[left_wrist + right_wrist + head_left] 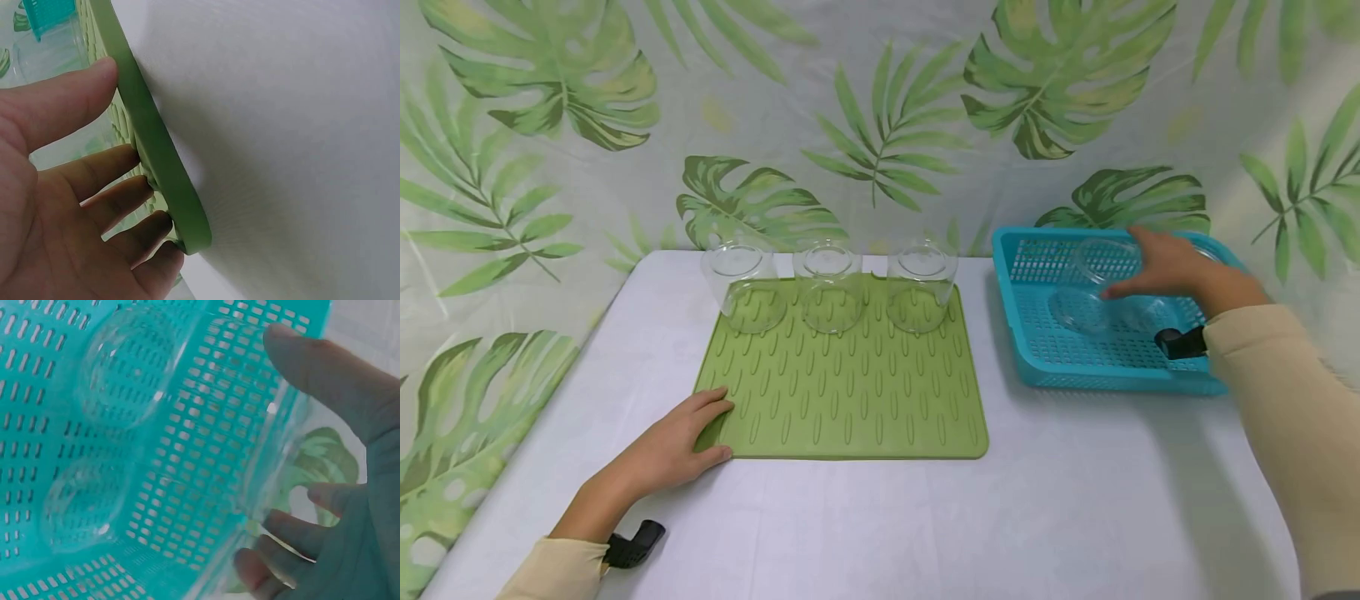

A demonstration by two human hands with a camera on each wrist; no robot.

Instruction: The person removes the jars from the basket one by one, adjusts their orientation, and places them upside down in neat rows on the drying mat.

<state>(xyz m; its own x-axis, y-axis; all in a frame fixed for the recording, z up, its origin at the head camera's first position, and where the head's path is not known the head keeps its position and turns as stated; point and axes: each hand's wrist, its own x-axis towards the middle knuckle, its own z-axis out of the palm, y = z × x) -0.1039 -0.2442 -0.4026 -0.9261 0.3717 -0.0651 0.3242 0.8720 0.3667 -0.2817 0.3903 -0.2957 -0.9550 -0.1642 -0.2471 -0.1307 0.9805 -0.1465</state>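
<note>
My left hand rests at the front left corner of a green drying mat, thumb and fingers spread along its edge. In the left wrist view the fingertips touch the mat's rim. My right hand is over a blue basket, thumb and fingers spread wide. Just left of that hand stands a clear glass, and a second clear glass is partly hidden beneath it. In the right wrist view the thumb overlaps the near end of a glass, with the other fingers apart from the thumb.
Along the mat's back edge three clear glasses stand in a row: a left glass, a middle glass and a right glass. A white cloth covers the table. Behind hangs a leaf-print curtain.
</note>
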